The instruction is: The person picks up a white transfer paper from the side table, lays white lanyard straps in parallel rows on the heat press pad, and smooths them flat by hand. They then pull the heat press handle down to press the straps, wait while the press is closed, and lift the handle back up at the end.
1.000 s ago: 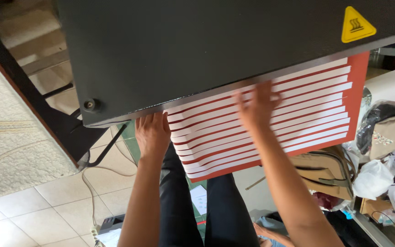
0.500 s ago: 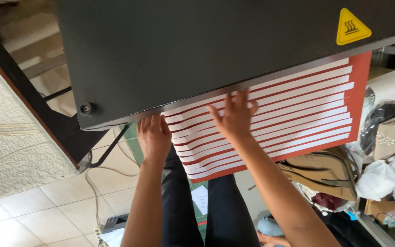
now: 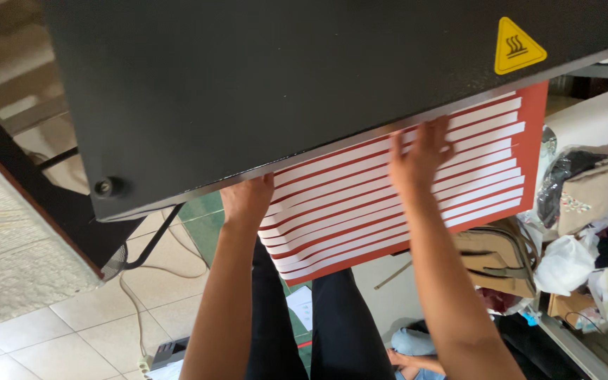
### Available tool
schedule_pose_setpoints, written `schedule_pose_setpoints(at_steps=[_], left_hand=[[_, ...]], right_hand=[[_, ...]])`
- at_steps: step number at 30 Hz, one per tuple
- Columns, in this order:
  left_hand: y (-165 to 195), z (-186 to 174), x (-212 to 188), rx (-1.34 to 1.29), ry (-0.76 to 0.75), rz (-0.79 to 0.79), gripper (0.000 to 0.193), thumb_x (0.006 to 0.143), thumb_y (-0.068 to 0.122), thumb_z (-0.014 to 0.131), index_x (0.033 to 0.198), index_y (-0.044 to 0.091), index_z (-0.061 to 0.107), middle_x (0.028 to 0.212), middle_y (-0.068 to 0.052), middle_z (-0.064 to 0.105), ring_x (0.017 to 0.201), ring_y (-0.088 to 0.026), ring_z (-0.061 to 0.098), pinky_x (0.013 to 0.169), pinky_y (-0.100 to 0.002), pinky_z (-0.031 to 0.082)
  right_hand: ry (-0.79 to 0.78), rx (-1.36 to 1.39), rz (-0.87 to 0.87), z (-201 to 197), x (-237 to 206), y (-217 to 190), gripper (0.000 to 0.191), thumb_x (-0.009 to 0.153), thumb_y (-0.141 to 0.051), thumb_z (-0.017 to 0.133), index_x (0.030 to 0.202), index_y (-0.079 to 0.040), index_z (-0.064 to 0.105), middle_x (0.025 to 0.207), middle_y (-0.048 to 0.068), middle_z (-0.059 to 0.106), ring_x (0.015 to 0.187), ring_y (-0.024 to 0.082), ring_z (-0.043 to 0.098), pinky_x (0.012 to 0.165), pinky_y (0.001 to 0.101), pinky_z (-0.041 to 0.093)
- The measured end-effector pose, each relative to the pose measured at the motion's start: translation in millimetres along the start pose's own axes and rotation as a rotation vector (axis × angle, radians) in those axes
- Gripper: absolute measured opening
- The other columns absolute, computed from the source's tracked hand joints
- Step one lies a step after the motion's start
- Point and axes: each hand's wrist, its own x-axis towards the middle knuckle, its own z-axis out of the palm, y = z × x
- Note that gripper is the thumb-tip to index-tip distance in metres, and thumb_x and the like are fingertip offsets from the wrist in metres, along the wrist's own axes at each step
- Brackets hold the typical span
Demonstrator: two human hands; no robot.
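A large black heat press lid (image 3: 304, 91) with a yellow warning sticker (image 3: 520, 48) hangs over a red-orange pad (image 3: 536, 119). Several long white strips (image 3: 473, 190) lie side by side across the pad. My left hand (image 3: 246, 200) rests at the left ends of the strips, its fingertips hidden under the lid's edge. My right hand (image 3: 420, 156) lies flat with spread fingers on the upper strips near the middle, reaching just under the lid. Neither hand grips anything.
A dark stand and cables (image 3: 142, 253) sit at the left over a tiled floor (image 3: 58, 331). Bags and bundles (image 3: 578, 197) crowd the right side, with a tan bag (image 3: 494, 260) below the pad. My dark trousers (image 3: 318, 324) show below.
My right hand slid left along the strips, then back to the right and slightly up. My left hand has stayed at the strips' left ends.
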Motion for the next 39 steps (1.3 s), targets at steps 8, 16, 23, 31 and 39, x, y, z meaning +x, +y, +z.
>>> schedule_pose_setpoints(at_steps=[8, 16, 23, 31, 39], left_hand=[[-9, 3, 3, -0.058, -0.165, -0.147, 0.014, 0.086, 0.005, 0.066, 0.096, 0.000, 0.073, 0.091, -0.020, 0.073, 0.083, -0.041, 0.069, 0.076, -0.050, 0.056], [-9, -20, 14, -0.070, -0.199, -0.143, 0.020, 0.094, 0.010, 0.061, 0.107, 0.000, 0.074, 0.102, -0.023, 0.073, 0.093, -0.043, 0.068, 0.080, -0.052, 0.053], [-9, -9, 28, -0.193, -0.056, -0.031, 0.027, 0.101, 0.023, 0.063, 0.115, 0.002, 0.072, 0.105, -0.017, 0.074, 0.095, -0.035, 0.071, 0.082, -0.048, 0.056], [-58, 9, 19, 0.149, -0.111, -0.036, 0.031, 0.108, 0.026, 0.058, 0.125, 0.003, 0.070, 0.117, -0.016, 0.072, 0.105, -0.031, 0.070, 0.091, -0.042, 0.056], [-135, -61, -17, 0.589, 0.029, -0.065, 0.029, 0.102, 0.020, 0.055, 0.118, 0.001, 0.070, 0.116, -0.015, 0.072, 0.104, -0.031, 0.070, 0.089, -0.042, 0.054]], right_hand=[[-0.085, -0.002, 0.130, -22, 30, 24, 0.069, 0.109, -0.046, 0.050, 0.158, 0.000, 0.036, 0.166, 0.027, 0.022, 0.156, 0.046, 0.013, 0.113, 0.0658, 0.015], [-0.066, 0.024, 0.168, -21, 22, 6, 0.073, 0.101, -0.046, 0.053, 0.158, -0.002, 0.038, 0.164, 0.027, 0.029, 0.152, 0.047, 0.019, 0.110, 0.0639, 0.018], [0.037, 0.126, 0.084, -24, 22, 4, 0.067, 0.111, -0.044, 0.056, 0.158, 0.001, 0.038, 0.164, 0.032, 0.028, 0.153, 0.046, 0.019, 0.108, 0.0581, 0.020], [0.135, 0.179, -0.015, -33, 31, 2, 0.051, 0.103, -0.024, 0.063, 0.148, -0.003, 0.050, 0.160, 0.021, 0.038, 0.147, 0.036, 0.031, 0.103, 0.0544, 0.022], [0.062, 0.007, -0.178, -14, 35, -4, 0.027, 0.100, -0.020, 0.060, 0.125, -0.012, 0.063, 0.124, 0.013, 0.065, 0.128, 0.031, 0.050, 0.107, 0.0578, 0.024]])
